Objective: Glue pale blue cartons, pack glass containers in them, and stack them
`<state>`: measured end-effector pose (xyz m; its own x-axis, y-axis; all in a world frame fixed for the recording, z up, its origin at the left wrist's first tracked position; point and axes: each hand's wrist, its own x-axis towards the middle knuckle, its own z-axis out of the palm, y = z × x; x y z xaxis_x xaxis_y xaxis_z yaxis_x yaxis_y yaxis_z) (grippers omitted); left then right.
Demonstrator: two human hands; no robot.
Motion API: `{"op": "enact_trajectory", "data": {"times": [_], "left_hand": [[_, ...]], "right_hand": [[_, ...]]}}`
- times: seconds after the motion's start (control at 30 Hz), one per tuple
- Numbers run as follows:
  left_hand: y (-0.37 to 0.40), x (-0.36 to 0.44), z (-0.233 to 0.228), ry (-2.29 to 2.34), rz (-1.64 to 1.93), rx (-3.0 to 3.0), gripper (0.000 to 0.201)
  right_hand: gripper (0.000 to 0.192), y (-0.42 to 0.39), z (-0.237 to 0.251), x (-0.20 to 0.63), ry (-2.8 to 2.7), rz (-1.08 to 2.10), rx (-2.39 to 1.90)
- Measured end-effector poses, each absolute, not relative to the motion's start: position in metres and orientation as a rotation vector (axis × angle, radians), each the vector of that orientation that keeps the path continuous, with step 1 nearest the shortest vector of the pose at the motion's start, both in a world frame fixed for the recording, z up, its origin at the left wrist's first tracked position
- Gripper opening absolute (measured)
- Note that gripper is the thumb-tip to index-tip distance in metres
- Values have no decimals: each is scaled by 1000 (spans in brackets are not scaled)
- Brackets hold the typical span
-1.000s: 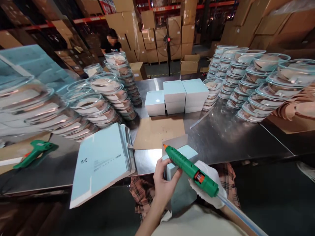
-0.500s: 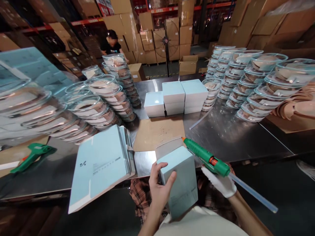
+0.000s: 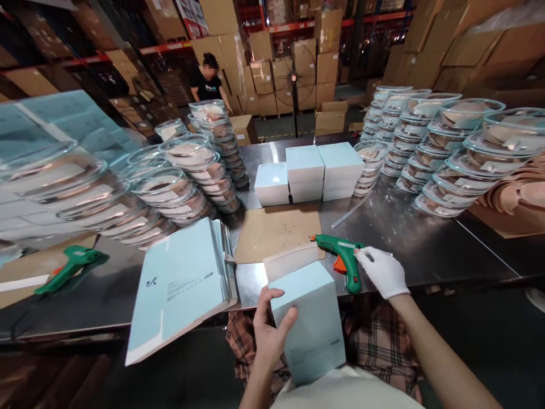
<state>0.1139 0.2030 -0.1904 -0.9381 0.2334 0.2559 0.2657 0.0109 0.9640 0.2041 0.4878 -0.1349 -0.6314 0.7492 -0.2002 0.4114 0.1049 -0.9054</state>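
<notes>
Green glue gun [image 3: 340,255] now down on the steel table [image 3: 426,238], just right of the pale-blue box [image 3: 309,318], nozzle pointing left; a second ago raised in the air over the box's open flap. Gloved right hand [image 3: 383,272] laid on the gun's rear end, fingers loosening, not clearly clamped. Bare left hand [image 3: 268,329] clamped on the box's left edge, box tilted against the lap at the near table rim. Reads as gluing finished and flap ready for closing. Left of the box, stack of flat blue sleeves [image 3: 179,284] bearing a small dark logo and fine print, too small to read. Beyond the box, brown card sheet [image 3: 276,230], then finished white boxes [image 3: 306,173]. Faint print low on the box, illegible.
</notes>
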Motion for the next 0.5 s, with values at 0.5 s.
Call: {"op": "enact_trajectory", "data": {"times": [0.5], "left_hand": [[217,106,-176,-1861,-2486,-806,51]], "right_hand": [[65,452,-121,203,-2364,1826,235]]}}
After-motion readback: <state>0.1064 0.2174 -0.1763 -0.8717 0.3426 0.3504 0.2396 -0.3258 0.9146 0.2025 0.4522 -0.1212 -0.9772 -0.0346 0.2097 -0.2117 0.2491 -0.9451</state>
